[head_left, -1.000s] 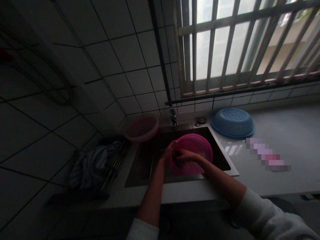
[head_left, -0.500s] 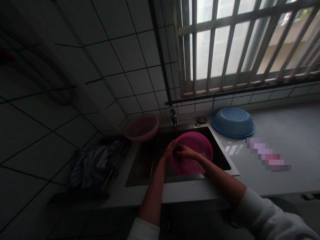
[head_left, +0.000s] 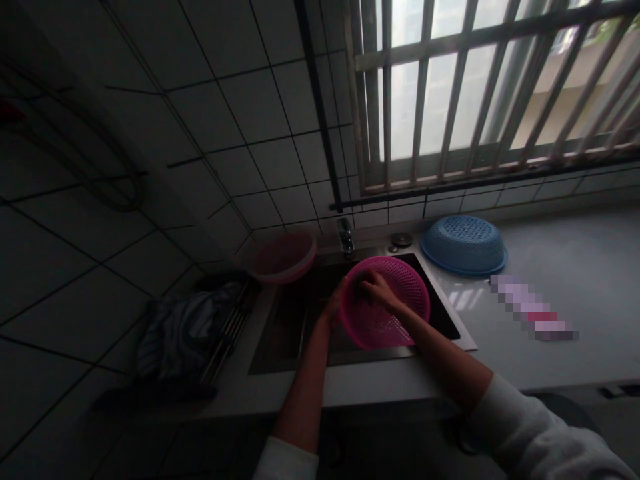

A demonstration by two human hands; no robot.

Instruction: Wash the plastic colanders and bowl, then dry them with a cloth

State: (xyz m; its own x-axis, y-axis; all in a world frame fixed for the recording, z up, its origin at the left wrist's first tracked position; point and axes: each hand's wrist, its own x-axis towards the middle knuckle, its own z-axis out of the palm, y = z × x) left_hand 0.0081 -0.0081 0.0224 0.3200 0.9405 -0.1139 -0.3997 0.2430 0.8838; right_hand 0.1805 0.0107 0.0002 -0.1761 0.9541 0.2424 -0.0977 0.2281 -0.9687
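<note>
A bright pink colander (head_left: 400, 327) is tilted in the sink, its perforated inside facing me. My left hand (head_left: 335, 304) grips its left rim, fingers partly hidden behind the wall. Inside the bowl, my right hand (head_left: 377, 291) is closed against the upper left of the inner wall. Under its fingers is a small dark thing (head_left: 358, 285), too shadowed to name for certain.
The dark sink (head_left: 285, 333) is set into a white counter, with a chrome faucet (head_left: 345, 235) behind. A pale pink basin (head_left: 285, 260) stands at the back left, an upturned blue basket (head_left: 465, 247) at the right. Striped cloth (head_left: 175, 330) lies far left.
The colander has turned and risen slightly. My right hand has moved a little up and to the right along its inner wall, while my left hand keeps to the left rim.
</note>
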